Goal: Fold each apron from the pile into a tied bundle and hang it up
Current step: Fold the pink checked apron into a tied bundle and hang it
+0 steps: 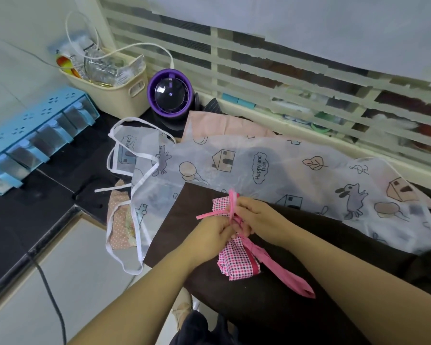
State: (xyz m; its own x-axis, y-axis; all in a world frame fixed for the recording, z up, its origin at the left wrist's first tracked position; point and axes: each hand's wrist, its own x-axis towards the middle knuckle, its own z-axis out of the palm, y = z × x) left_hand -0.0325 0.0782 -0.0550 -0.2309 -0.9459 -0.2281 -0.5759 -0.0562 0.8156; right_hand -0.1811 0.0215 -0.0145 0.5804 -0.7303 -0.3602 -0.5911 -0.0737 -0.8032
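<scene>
While both hands meet over the bundle [237, 257], the step in hand reads as tying, not folding; the pink checked apron is already rolled small and lies on a brown cloth [182, 220], low of centre in the view.

- left hand [209, 235]: fingers curled, pinching a short end of the tie [279, 267] that sticks out toward 9 o'clock
- right hand [256, 217]: fingers curled round the tie where it crosses the bundle; a loop stands up at 12 o'clock of the knuckles
- the two hands touch, or nearly; the knot itself is hidden between the fingers, so I cannot tell how far it is drawn
- long free tail of the tie trails off toward 4 o'clock, slack across the cloth

Pile: printed apron [259, 165] spread at 12 to 2 o'clock of the bundle, white straps loose at 10; dotted apron [117, 220] under it at 9; both unfolded, so most of the task looks to remain.

Black counter [60, 170] carries blue drawers [35, 135] at 10 o'clock, a basket [125, 95] and purple fan [171, 94] at 11.

Next move, as I judge it: pull the two ends apart to cinch the knot, keeping the roll from springing open; then lift it by the tie for hanging; no hook or rail is in view.
</scene>
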